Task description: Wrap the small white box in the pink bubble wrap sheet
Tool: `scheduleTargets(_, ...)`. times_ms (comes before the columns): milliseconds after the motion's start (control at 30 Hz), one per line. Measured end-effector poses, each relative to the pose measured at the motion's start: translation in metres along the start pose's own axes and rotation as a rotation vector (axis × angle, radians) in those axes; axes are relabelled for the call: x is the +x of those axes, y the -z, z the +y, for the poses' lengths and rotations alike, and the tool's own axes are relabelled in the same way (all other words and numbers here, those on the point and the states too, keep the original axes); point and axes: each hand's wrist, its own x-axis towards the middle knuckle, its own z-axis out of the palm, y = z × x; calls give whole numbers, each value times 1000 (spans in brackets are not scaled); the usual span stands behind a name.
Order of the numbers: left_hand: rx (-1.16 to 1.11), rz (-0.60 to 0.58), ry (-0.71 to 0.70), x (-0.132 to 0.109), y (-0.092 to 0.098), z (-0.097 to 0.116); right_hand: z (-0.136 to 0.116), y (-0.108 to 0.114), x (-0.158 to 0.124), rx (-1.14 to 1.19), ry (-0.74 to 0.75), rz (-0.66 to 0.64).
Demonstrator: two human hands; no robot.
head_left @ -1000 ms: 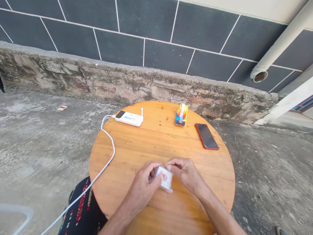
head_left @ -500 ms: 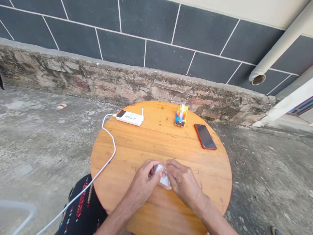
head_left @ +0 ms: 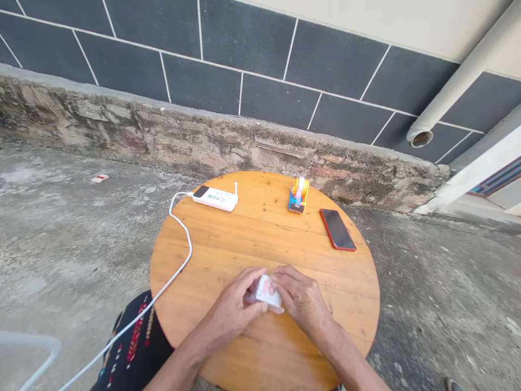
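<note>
While your hands meet over the near middle of the round wooden table [head_left: 195, 304], your left hand [head_left: 234, 310] and right hand [head_left: 304, 302] both grip a small white packet [head_left: 266, 290]. The fingers of each are drawn in narrow on its opposite edges. The packet shows faint red print on its upper face, too small to read, and you cannot tell whether its underside touches the wood or hangs just clear of it. Nothing lies between your hands and the far things on the table. A white power bank [head_left: 215, 197] sits at the far left edge, and its white cable [head_left: 185, 247] curls across the left side of the table and runs off over the near-left rim. An orange and blue tape dispenser [head_left: 299, 194] stands at the far edge, with a red-cased phone [head_left: 337, 229] lying flat and dark just to its right, both well apart from the packet. Behind the table runs a rough stone ledge [head_left: 163, 136] under a dark tiled wall [head_left: 244, 49], and a pale drain pipe [head_left: 456, 81] slants down at the upper right. A patterned dark cloth [head_left: 134, 347] shows below the table's left rim, cut off by the bottom edge. Your fingers cover the packet's ends, and your forearms also run out of view.
</note>
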Motion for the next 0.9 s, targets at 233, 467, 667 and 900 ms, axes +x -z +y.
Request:
scheduleTargets(233,-27,-6,0,1,0,2,3,-3,-3,52,33,55)
scheduleTargets(467,-17,8,-3,2,0,4,3,0,-6,49,12,7)
scheduleTargets(667,8,14,-2,2,-1,5,-1,8,-4,27,64,-44)
scheduleTargets(900,-7,20,5,2,-2,3,-1,8,-11,-123,101,-55)
